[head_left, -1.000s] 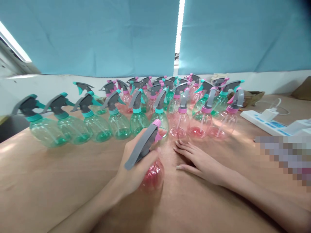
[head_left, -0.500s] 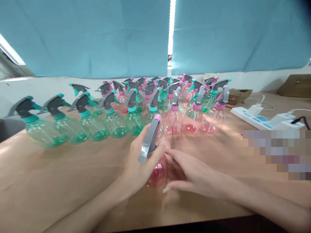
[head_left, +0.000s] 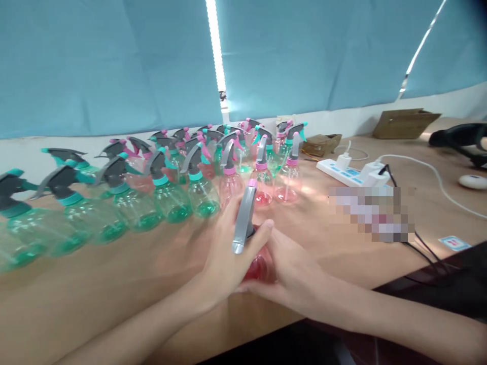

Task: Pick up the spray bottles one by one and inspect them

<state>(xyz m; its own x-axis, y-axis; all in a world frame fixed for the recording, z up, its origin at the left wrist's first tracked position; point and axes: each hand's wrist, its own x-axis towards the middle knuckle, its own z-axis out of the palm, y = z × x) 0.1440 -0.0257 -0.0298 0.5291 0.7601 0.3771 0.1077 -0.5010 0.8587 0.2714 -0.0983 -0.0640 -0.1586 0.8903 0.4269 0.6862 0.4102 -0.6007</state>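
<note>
A pink spray bottle (head_left: 259, 268) with a grey trigger and pink nozzle stands in front of me near the table's front edge. My left hand (head_left: 228, 248) is closed around its neck, just under the spray head. Around the lower body wraps my right hand (head_left: 291, 263), thumb at the near side and fingers along the far right side, partly hidden. Just beyond the hands stand other pink spray bottles (head_left: 288, 177). To the left runs a slanting row of green spray bottles (head_left: 173, 200) with turquoise collars.
More pink and green spray bottles crowd behind the front row. On the right lie a white power strip (head_left: 338, 172) with plugs and cables, a brown cardboard piece (head_left: 405, 124), a white rounded object (head_left: 473, 181) and a small card (head_left: 454, 243). Blue curtains (head_left: 285, 56) hang behind.
My right hand has closed onto the bottle's body, where its fingers were apart before. My left hand keeps its hold on the neck. The view has swung to the right.
</note>
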